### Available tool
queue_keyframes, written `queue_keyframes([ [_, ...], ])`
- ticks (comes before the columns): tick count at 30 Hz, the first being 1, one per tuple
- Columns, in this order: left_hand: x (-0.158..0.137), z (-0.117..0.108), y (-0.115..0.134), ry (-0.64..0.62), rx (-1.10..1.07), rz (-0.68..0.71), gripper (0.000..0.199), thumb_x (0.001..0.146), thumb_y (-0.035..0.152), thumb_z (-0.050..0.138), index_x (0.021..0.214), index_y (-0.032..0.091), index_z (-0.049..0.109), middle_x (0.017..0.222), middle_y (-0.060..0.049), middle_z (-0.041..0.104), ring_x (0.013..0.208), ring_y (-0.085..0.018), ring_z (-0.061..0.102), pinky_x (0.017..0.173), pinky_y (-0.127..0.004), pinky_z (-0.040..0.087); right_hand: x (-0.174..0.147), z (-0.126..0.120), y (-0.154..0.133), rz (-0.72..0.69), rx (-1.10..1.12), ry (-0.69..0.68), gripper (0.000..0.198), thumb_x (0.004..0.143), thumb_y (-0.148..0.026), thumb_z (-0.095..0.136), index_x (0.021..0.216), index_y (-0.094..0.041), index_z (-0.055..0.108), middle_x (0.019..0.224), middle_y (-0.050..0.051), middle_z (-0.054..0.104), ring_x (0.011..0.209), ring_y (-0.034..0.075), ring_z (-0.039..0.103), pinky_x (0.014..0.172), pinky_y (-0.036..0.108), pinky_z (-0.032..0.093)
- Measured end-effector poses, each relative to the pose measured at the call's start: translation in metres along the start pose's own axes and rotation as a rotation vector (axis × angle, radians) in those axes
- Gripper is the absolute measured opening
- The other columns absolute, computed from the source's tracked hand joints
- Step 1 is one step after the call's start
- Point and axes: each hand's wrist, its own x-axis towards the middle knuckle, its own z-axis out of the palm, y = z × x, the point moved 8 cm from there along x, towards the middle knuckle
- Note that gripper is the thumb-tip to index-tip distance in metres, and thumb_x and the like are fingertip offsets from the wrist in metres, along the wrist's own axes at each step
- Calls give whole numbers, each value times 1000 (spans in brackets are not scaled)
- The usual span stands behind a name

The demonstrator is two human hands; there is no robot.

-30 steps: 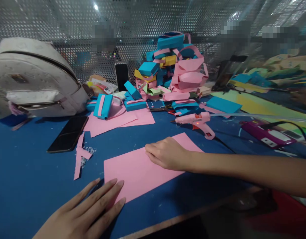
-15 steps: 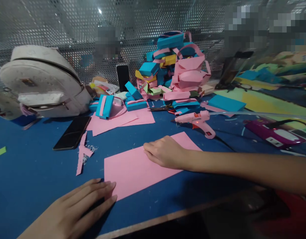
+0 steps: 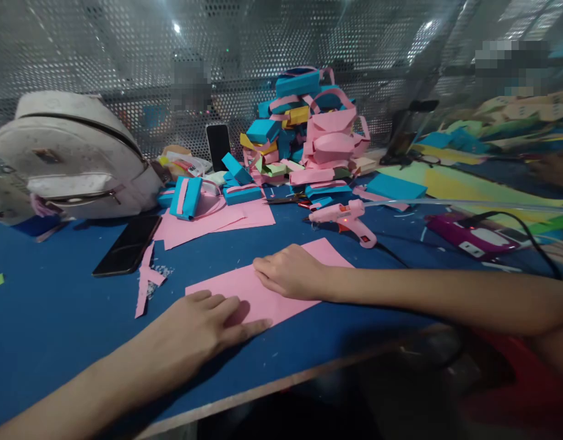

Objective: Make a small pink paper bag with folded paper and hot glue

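A pink sheet of paper point(image 3: 330, 252) lies at a slant on the blue table in front of me. My right hand point(image 3: 290, 272) rests on the middle of it, with the fingers curled and pressed together; what is under them, if anything, is hidden. My left hand point(image 3: 206, 324) lies over the sheet's left part, holding nothing, with its thumb stretched along the near edge and its fingers bent on the paper. Beyond the right hand a pink glue gun point(image 3: 343, 219) lies on its side, its small light lit.
Pink sheets point(image 3: 208, 226), a dark phone point(image 3: 128, 245) and pink scraps point(image 3: 144, 284) lie leftward. Behind stand a white backpack point(image 3: 80, 165) and a pile of blue and pink paper bags point(image 3: 330, 137). Scissors point(image 3: 286, 200) lie before the pile; a purple power strip point(image 3: 474, 238) is at right.
My left hand has moved right and forward from the sheet's left corner onto the paper, its thumb now on the near edge. The right hand stays on the sheet. The view has shifted slightly.
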Motion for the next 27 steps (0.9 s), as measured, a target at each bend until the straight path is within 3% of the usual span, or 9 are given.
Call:
queue_keyframes([
  [7,38,-6,10,-34,37,44,65,90,7,44,149,28,27,99,-3,65,72,-21,62,65,-35,49,0,-3,0,13,3,-50,26,98,-26,38,97,-15,60,78,8,72,61,18,61,51,30,12],
  [12,63,-7,20,14,2,92,66,89,7,42,150,24,24,101,-5,68,82,-23,66,68,-36,52,2,-2,2,32,26,-82,24,97,-25,41,95,-15,63,74,9,71,60,19,60,51,29,14],
  [19,83,-13,27,117,-19,94,59,89,5,43,146,20,38,94,-8,73,83,-24,69,80,-38,52,6,-3,5,-29,130,-157,24,98,-26,43,97,-15,64,81,10,71,65,20,60,53,29,22],
  [23,92,-20,26,129,-15,61,62,88,7,44,146,27,37,118,-9,68,100,-24,67,86,-37,50,8,-12,7,-93,253,-210,27,100,-25,41,95,-16,66,89,9,70,76,20,61,59,29,32],
  [25,99,-22,27,91,27,30,65,88,9,44,148,29,32,115,-9,69,93,-22,68,79,-34,51,10,-16,8,-121,332,-262,24,99,-22,43,94,-15,66,92,7,69,81,19,61,65,29,38],
  [27,107,-23,30,49,72,0,68,86,10,46,149,29,29,93,-7,74,73,-22,68,65,-33,51,12,-16,10,-130,418,-328,18,98,-24,50,95,-14,65,93,5,67,83,17,61,71,30,46],
])
